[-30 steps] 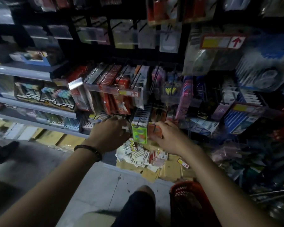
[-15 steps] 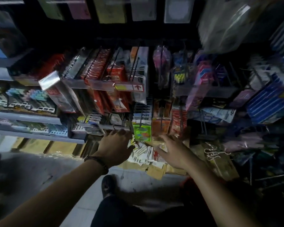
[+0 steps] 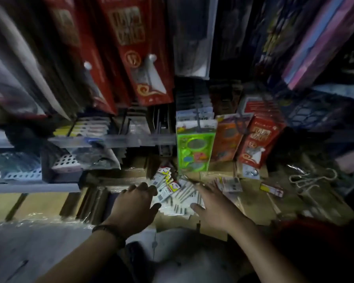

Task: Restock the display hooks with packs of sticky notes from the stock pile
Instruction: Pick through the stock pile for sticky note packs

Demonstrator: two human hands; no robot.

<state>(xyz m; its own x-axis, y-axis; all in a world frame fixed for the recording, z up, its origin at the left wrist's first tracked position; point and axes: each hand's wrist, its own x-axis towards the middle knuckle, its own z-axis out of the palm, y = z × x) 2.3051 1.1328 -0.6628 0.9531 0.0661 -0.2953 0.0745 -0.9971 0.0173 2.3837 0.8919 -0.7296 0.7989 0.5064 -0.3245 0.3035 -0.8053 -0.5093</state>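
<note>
A loose pile of small white sticky-note packs [image 3: 173, 196] lies on flat brown cardboard at floor level. My left hand [image 3: 135, 207] hovers at the pile's left edge, fingers spread, thumb near the packs. My right hand [image 3: 213, 207] reaches onto the pile's right side with fingers stretched out over the packs. Neither hand visibly grips a pack. Above the pile a green pack [image 3: 194, 148] hangs at the front of a display hook [image 3: 197, 121], with an orange pack [image 3: 226, 137] and a red pack [image 3: 258, 139] on hooks to its right.
Large red packs [image 3: 135, 48] hang overhead, close to the camera. A grey shelf edge [image 3: 110, 139] runs left of the hooks. Wire hangers [image 3: 311, 180] lie on cardboard at right. A red basket [image 3: 315, 242] sits at lower right. Grey floor lies below.
The view has dropped and moved closer to the floor. Both hands have moved down from the hanging packs to the pile of packs on the cardboard.
</note>
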